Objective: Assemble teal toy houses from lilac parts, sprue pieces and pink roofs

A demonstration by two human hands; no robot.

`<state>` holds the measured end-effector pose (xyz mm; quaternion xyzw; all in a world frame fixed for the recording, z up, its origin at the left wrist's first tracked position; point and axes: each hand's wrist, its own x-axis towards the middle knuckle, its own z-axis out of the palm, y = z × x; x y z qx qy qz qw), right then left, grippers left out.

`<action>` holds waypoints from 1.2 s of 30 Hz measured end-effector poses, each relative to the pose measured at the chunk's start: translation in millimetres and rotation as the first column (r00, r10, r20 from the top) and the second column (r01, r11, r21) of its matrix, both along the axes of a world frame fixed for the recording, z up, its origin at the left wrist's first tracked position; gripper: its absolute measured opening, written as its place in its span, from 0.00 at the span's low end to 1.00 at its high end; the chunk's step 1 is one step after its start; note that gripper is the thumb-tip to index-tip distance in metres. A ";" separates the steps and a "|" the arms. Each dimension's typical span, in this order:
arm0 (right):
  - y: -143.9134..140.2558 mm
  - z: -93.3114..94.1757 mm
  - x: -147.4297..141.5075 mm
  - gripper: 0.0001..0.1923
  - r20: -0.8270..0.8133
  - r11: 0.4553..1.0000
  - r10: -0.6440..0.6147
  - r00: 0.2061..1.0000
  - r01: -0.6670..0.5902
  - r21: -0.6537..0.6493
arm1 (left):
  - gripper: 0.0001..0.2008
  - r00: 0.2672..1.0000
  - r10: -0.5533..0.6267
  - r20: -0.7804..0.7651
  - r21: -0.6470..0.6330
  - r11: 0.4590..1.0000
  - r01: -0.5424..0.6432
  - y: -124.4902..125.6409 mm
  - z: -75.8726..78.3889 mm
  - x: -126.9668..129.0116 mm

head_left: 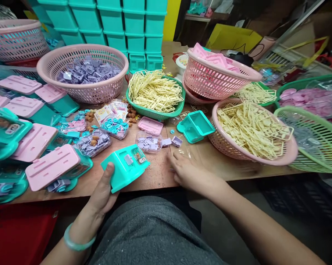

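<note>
The teal plastic case (pixel 125 167) sits low and centre-left in the frame, tilted over the near edge of the counter (pixel 154 176), gripped from below by the left hand (pixel 103 193), whose thumb presses its lower side. It is a smooth, hard moulded shell with rounded corners, already carrying a small lilac piece and a little printed window on its upper face. The step in hand looks like fitting small parts into this shell: the right hand (pixel 186 171) lies flat on the counter just right of centre, fingers spread and somewhat blurred, holding nothing that I can make out, near two loose lilac pieces (pixel 172 141) and a shallow clear tray of the same pieces (pixel 148 141). The next move likely calls for a fine pinch on one such small, light part. Behind, centre-right, an empty teal tray (pixel 196 126) lies open; a green basket (pixel 156 110) holds cream plastic sprues, thin and lattice-like, and a pink mesh basket (pixel 83 71) at upper left holds more lilac parts.
</note>
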<state>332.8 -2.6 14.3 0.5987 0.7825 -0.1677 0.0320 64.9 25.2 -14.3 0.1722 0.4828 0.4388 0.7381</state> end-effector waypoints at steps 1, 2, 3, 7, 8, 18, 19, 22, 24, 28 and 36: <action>2.7 -3.8 -3.2 0.27 -0.017 1.000 -0.010 1.000 0.010 -0.023 | 0.37 1.000 0.000 0.000 -0.003 1.000 0.000 0.8 0.7 0.1; 5.0 -7.9 -5.0 0.27 -0.057 0.999 -0.024 0.998 0.022 -0.027 | 0.37 1.000 -0.004 0.000 -0.004 1.000 0.004 1.4 1.0 -0.1; 6.7 -12.0 -5.3 0.24 -0.113 0.999 -0.039 0.993 0.037 -0.020 | 0.36 1.000 -0.009 0.001 -0.001 1.000 0.009 1.8 1.0 -0.6; 3.7 -24.7 3.9 0.07 -0.350 0.990 -0.124 0.928 0.142 0.026 | 0.37 0.999 -0.035 -0.001 0.025 0.999 0.035 1.0 -3.7 -3.3; 0.6 -25.8 5.4 0.05 -0.412 0.983 -0.142 0.900 0.177 0.047 | 0.37 0.999 -0.053 -0.005 0.036 0.998 0.053 -0.1 -6.0 -3.8; -25.4 1.0 -72.6 0.18 -0.889 0.897 -0.090 0.449 0.425 0.123 | 0.43 0.976 -0.173 -0.132 0.289 0.935 0.205 -17.1 -22.4 1.9; -23.7 1.8 -77.2 0.16 -0.879 0.893 -0.076 0.470 0.424 0.149 | 0.43 0.974 -0.185 -0.133 0.300 0.929 0.217 -17.2 -23.0 1.8; -17.8 2.2 -81.3 0.14 -0.852 0.872 -0.022 0.523 0.427 0.240 | 0.43 0.969 -0.209 -0.135 0.318 0.917 0.242 -16.2 -24.8 -0.1; -16.2 3.0 -80.8 0.14 -0.849 0.870 0.015 0.528 0.412 0.272 | 0.43 0.967 -0.213 -0.141 0.328 0.911 0.248 -15.8 -26.0 -1.4; -21.4 7.6 -81.1 0.19 -0.826 0.879 0.049 0.561 0.368 0.302 | 0.43 0.970 -0.197 -0.142 0.350 0.907 0.236 -18.2 -26.2 -0.7; -36.9 10.0 -78.4 0.17 -0.831 0.894 -0.020 0.556 0.382 0.233 | 0.51 0.945 -0.184 -0.269 0.347 0.897 0.273 -21.6 -12.0 8.1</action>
